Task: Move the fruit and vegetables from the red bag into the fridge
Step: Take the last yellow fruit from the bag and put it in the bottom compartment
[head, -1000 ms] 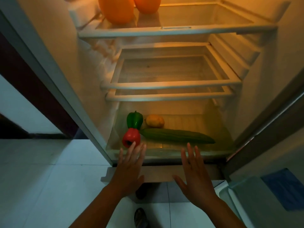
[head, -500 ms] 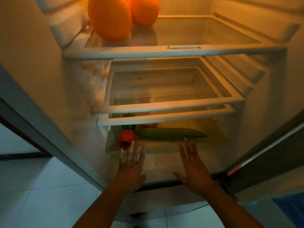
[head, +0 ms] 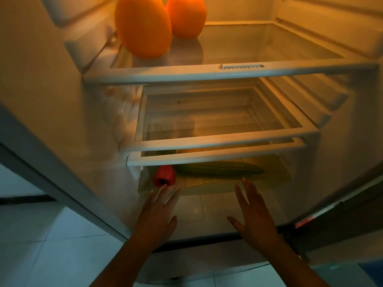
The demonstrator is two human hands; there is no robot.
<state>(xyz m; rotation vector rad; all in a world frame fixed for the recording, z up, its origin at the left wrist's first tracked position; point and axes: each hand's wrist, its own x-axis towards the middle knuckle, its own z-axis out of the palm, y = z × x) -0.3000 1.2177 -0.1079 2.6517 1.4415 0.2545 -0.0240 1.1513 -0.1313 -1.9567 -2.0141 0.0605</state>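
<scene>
**Fridge interior with produce in bottom drawer, both hands at drawer front**

Fridge (head: 41, 112) open, lit amber from within, seen from above and in front. Top shelf (head: 228, 72): two orange fruits, the nearer one (head: 143, 27) at the left front, the farther one (head: 186, 16) just behind and to its right, standing so close that contact cannot be told. Middle shelf (head: 223, 139): glass, bare, with a second frame directly beneath it. Bottom drawer (head: 207, 188): clear-fronted, mostly tucked under the lower frame. Inside, red pepper (head: 165, 176) at the left front corner, stem end toward the camera; cucumber (head: 219, 169) lying lengthwise across the drawer, just right of the pepper, its left end close to or touching it. Dim green and yellowish shapes visible through the glass above the drawer's rear; too blurred to identify.

Left hand (head: 159, 212): flat, palm forward, fingers extended and slightly spread, gripping nothing, fingertips at the drawer's front edge just below the pepper. Right hand (head: 255, 214): likewise flat and spread, holding nothing, fingertips reaching the drawer front below the cucumber's right half. Actual contact with the drawer front likely for the left, uncertain for the right. Both forearms bare, entering from the lower edge.

Pale tiled floor (head: 31, 245) to the left of the cabinet. Red bag out of view.
</scene>
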